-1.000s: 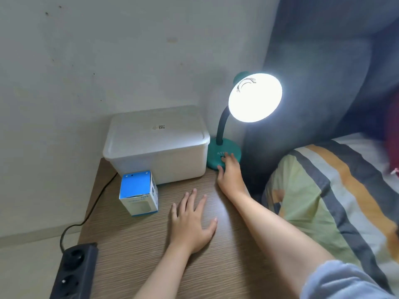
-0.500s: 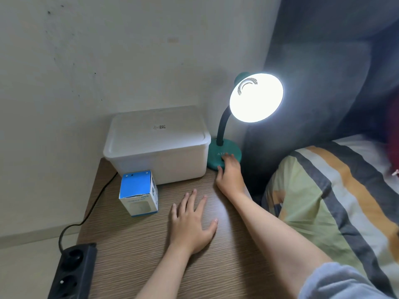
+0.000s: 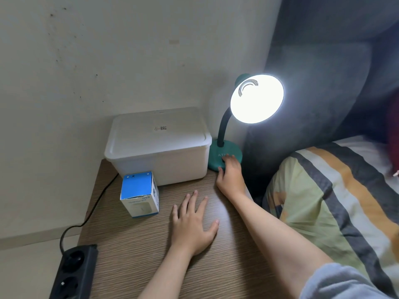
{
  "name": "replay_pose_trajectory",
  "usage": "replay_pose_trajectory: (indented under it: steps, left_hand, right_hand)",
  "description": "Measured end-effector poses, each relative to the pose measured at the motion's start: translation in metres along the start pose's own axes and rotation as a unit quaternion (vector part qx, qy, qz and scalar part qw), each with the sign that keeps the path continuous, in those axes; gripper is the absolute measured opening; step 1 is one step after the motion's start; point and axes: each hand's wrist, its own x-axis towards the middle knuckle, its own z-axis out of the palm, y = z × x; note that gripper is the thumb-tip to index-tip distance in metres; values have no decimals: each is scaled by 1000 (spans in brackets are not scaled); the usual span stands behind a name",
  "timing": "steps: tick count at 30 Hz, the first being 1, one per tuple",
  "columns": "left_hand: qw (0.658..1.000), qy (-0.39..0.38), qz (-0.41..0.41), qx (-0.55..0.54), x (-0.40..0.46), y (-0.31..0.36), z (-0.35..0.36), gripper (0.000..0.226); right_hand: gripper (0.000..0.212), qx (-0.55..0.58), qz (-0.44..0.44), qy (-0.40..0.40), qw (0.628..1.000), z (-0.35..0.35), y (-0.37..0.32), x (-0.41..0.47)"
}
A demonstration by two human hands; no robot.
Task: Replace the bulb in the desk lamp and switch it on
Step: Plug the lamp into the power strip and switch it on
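A teal desk lamp stands at the back right of the wooden table [image 3: 133, 244]. Its shade [image 3: 257, 98] glows bright white, so the bulb inside is lost in the glare. My right hand [image 3: 231, 175] rests on the front of the round lamp base [image 3: 228, 149], fingertips on top of it, holding nothing. My left hand [image 3: 192, 225] lies flat on the table with fingers spread, well short of the lamp. A small blue and white carton [image 3: 140, 194] stands to the left of that hand.
A white lidded plastic box [image 3: 157, 143] sits against the wall, touching the lamp base. A black power strip [image 3: 73, 272] with its cable hangs at the table's front left corner. A striped blanket [image 3: 332, 197] and a dark headboard [image 3: 323, 72] border the right side.
Nothing of note: the lamp stays lit, both hands keep their places, and only the camera shifts slightly.
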Motion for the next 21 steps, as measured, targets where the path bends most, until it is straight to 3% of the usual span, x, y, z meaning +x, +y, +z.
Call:
replay_pose_trajectory:
  steps: [21]
  left_hand:
    - [1000,-5,-1,-7,-1,1,-1,70]
  right_hand:
    - [42,-6,7,-9,1000,-2,-2,-1]
